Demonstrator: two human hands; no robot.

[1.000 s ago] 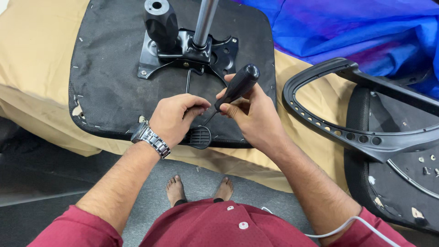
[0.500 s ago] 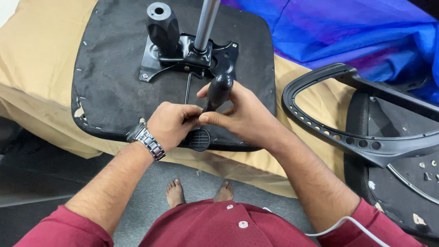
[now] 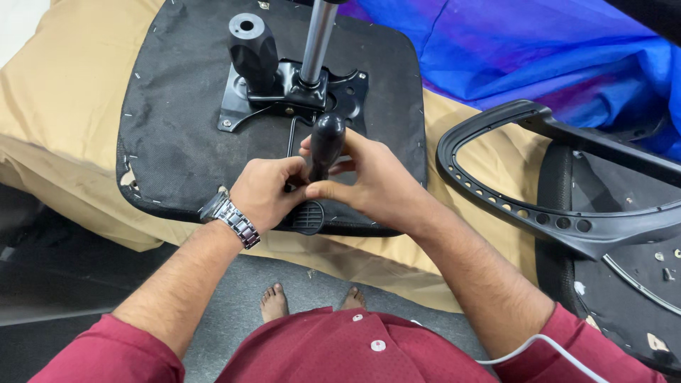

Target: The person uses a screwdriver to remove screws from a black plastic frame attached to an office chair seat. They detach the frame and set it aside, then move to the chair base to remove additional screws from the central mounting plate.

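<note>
Since earlier frame: screwdriver [image 3: 326,145] swings from tilted toward 2 o'clock to near upright, hands drawn together.

Risk, judged: tip hidden behind left hand [image 3: 266,193]; off-axis push could slip it off fastener, gouging seat underside [image 3: 177,120] or jabbing fingers.

Right hand [image 3: 372,186] clamped round handle. Left fingers pinched shut at shaft base, above ribbed black lever paddle [image 3: 309,216] at seat's 6 o'clock edge.

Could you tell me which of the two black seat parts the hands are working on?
The left seat base, bearing the metal plate; the right one lies untouched.
</note>
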